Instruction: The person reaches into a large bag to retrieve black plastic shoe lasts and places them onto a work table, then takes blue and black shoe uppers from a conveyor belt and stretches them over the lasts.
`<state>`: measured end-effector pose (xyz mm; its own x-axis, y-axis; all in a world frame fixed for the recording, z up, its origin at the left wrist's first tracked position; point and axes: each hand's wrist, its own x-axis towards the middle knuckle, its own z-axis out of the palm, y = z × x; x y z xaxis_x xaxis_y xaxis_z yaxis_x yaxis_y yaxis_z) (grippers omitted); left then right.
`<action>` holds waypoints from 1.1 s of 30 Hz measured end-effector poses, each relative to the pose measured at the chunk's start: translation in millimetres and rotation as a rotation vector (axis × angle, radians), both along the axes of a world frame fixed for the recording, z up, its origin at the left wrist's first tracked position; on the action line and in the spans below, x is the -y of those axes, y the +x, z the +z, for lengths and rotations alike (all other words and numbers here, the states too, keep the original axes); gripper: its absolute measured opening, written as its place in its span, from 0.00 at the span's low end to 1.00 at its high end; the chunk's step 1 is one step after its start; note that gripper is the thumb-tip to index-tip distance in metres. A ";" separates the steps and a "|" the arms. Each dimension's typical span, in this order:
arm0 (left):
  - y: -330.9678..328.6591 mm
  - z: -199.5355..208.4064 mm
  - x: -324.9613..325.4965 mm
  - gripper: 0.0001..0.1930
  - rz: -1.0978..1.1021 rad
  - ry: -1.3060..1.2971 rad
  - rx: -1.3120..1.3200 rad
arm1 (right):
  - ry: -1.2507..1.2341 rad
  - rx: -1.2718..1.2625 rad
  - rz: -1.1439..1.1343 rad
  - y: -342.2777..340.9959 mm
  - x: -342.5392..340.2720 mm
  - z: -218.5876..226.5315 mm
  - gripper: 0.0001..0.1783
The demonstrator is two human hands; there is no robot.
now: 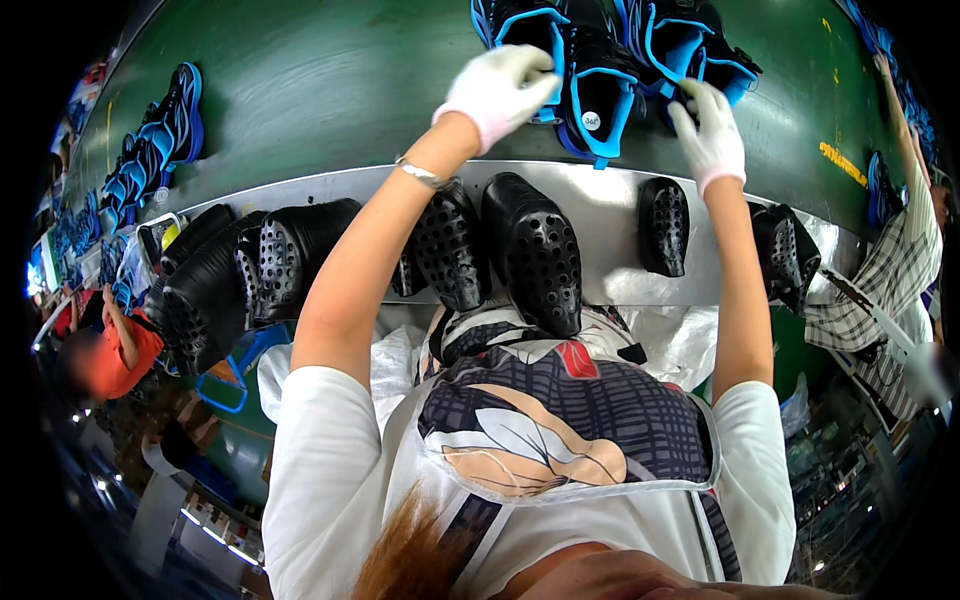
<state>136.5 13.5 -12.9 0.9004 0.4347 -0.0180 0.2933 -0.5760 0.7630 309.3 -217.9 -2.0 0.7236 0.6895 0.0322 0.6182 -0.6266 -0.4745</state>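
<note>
Black athletic shoes with bright blue linings stand in a cluster at the far edge of the view. My left hand (503,92), in a white glove, is beside the leftmost shoe (520,25); its thumb and fingers are curled but apart. Just right of it is a middle shoe (600,95) with a round white sticker inside. My right hand (712,135), also gloved, reaches to the heels of the right-hand shoes (672,45). Its fingers are bent with a gap to the thumb, and the fingertips look close to or touching a heel. Neither hand clearly grips a shoe.
Black perforated shoe forms (535,250) line the metal ledge (610,215) between me and the green surface (330,90). More blue-black shoes (155,150) stand in a row at left. Other people work at both sides, one in an orange top (130,355), one in a checked shirt (895,275).
</note>
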 end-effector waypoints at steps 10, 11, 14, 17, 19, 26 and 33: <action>20.5 -9.5 -45.8 0.20 0.244 0.149 -0.002 | -0.023 -0.236 0.097 -106.6 67.0 29.1 0.11; 18.1 -9.7 -42.4 0.21 0.241 0.173 -0.021 | -0.010 -0.207 0.124 -106.9 72.1 26.2 0.11; 3.0 -0.8 -30.8 0.24 0.251 0.354 0.048 | 0.004 -0.228 0.159 -106.9 78.5 33.6 0.10; -31.7 30.6 6.7 0.25 0.246 0.169 0.005 | -0.080 -0.225 0.048 -107.1 104.8 37.0 0.10; -54.8 42.8 22.6 0.24 0.211 0.069 0.000 | -0.140 -0.183 -0.047 -103.3 132.9 28.6 0.10; -120.5 62.5 101.2 0.17 0.305 -0.182 -0.067 | -0.255 -0.266 -0.100 -102.6 153.3 34.6 0.15; -142.7 74.0 123.1 0.16 0.372 -0.086 -0.063 | -0.421 -0.258 0.174 -91.3 160.4 -4.4 0.36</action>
<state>-6.2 -109.6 61.1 0.6774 0.7259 -0.1189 0.5183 -0.3563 0.7774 218.0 -378.2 -6.4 0.5452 0.7150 -0.4377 0.6262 -0.6945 -0.3543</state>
